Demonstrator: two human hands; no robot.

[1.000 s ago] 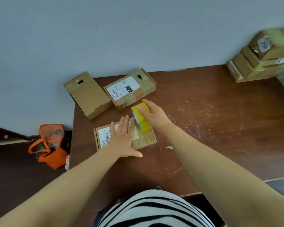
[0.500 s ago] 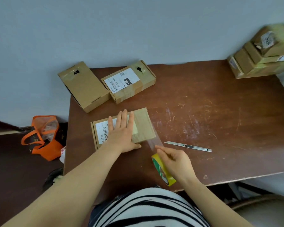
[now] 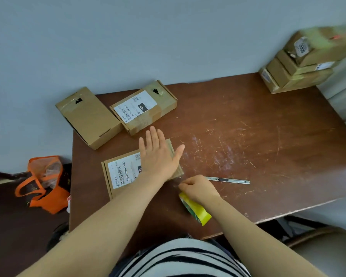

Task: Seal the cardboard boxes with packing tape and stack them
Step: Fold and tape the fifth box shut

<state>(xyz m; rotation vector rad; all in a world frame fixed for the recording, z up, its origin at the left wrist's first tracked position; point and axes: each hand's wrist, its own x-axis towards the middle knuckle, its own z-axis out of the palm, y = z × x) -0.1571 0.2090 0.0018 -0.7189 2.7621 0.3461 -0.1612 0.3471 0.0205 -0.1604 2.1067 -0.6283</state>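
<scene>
Item 1, the cardboard box [image 3: 124, 172] being sealed: I log it flat on the near left part of the table [image 3: 258, 140], closed, white shipping label facing up, contents not visible. My view shows the left hand [image 3: 158, 154] lying on its right half, fingers straight and spread, palm down. The right hand [image 3: 198, 189] sits just beside the box's near right corner, fingers curled, grasping the yellow tape roll [image 3: 196, 210], which stands on edge under the wrist near the table's front edge.

Item 2, utility knife [image 3: 229, 180]: lying flat on the table, just right of the right hand.

Item 3, labelled box [image 3: 144, 108]: closed, taped across, at the far left of the table.

Item 4, plain box [image 3: 88, 116]: closed, touching item 3, overhanging the table's left edge.

Item 5, stack of boxes [image 3: 300, 62]: far right corner, against the wall [image 3: 148, 37], all closed.

Surface: brown wood, scratched and scuffed pale in the middle.

Room: grey-blue wall; an orange bag [image 3: 42, 182] on the dark floor left of the table, its contents unclear.
</scene>
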